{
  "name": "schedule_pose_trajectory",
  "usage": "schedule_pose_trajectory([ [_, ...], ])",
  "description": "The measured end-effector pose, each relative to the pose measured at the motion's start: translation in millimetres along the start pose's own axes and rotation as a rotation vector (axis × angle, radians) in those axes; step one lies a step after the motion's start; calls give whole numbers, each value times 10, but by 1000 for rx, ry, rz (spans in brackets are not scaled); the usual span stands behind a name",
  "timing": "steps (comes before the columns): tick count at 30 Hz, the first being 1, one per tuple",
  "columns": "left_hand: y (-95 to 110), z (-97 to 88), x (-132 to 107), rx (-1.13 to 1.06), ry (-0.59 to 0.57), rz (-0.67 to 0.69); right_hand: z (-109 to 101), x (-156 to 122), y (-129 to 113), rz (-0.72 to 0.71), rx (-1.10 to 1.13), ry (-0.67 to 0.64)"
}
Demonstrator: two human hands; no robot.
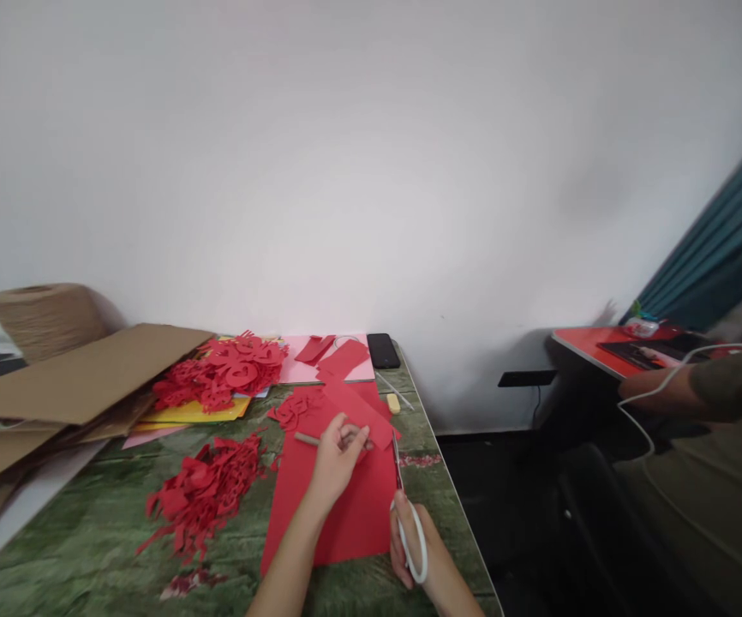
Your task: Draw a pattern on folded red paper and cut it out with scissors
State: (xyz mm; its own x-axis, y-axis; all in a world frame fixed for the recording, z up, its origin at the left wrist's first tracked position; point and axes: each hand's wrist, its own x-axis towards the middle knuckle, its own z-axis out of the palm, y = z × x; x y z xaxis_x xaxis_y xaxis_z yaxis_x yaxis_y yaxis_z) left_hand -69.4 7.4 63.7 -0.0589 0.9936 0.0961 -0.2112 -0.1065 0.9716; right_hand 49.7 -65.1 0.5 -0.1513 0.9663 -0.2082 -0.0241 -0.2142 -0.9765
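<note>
Plenty of cutting done already: heaps of red cutouts (207,488) sit lower left and more (236,373) left of centre. The red strip (358,411), just below centre, still looks mostly whole, so I'd say that one's barely begun. Left hand (340,452) has thumb and fingers pinched on it; right hand's (413,542) fingers are wrapped round the scissors (423,548), blades at the strip's right end. Plain-looking slips (349,356) near centre seem left to do.

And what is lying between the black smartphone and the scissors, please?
In the head view: a slim white stick, a small pale-yellow eraser and, by the scissors, the corner of a red paper strip.
</note>
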Motion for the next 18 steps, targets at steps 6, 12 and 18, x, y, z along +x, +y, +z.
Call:
schedule_pose_trajectory([
  [6, -55, -47, 36, 22, 115, 37, 30, 10, 2, 17, 4, 2],
  [12, -61, -59, 39, 84, 90, 63, 14, -64, -66, 0, 12, -13],
  [18, -90, -71, 31, 195, 58, 117, 10, -69, -72, -10, 16, -13],
])
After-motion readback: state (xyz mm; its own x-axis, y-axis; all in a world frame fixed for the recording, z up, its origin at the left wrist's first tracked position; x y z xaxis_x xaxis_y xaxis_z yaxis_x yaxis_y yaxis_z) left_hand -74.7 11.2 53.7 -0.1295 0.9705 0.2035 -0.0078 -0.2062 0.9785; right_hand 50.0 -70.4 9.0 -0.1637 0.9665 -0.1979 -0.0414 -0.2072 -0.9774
